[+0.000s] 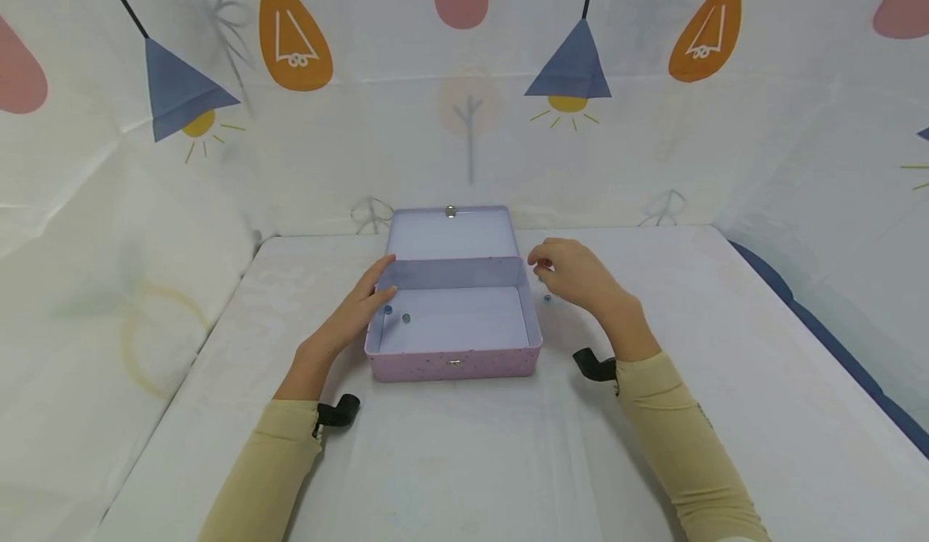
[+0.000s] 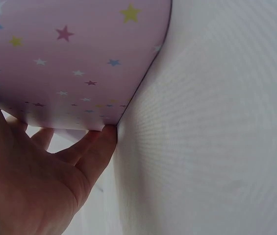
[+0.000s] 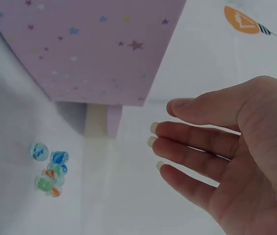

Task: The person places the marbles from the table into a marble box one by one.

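1. The box [image 1: 453, 367] sits in the middle of the table [image 1: 457, 461], its lid [image 1: 452, 235] swung back toward 12 o'clock, pale inner face showing.
2. Inside the box, two small marbles [image 1: 406, 318] lie on the floor toward 9 o'clock, one close to the side wall and the other just toward 4 o'clock of it.
3. The left hand [image 1: 356, 310] grips the box at its 9 o'clock side, thumb over the rim, fingers against the outer wall.
4. The right hand [image 1: 576, 274] is off the box's 3 o'clock side, fingers gently bent, with a narrow gap between thumb and fingertips; nothing shows in its hold.
5. Loose marbles [image 3: 44, 184] rest on the table just beside the box at 3 o'clock; the right wrist view shows them bunched together, one slightly apart at the bunch's 10 o'clock.
6. These marbles are round, clear and glassy, streaked blue, green and orange.
7. The box is a rectangle with rounded corners and thin, smooth walls: plain lilac inside, pink outside with coloured stars. A small metal clasp [image 1: 455, 362] sits at 6 o'clock.
8. Behind, a creased white sheet [image 1: 348, 147] carries printed lamps and orange bulbs.
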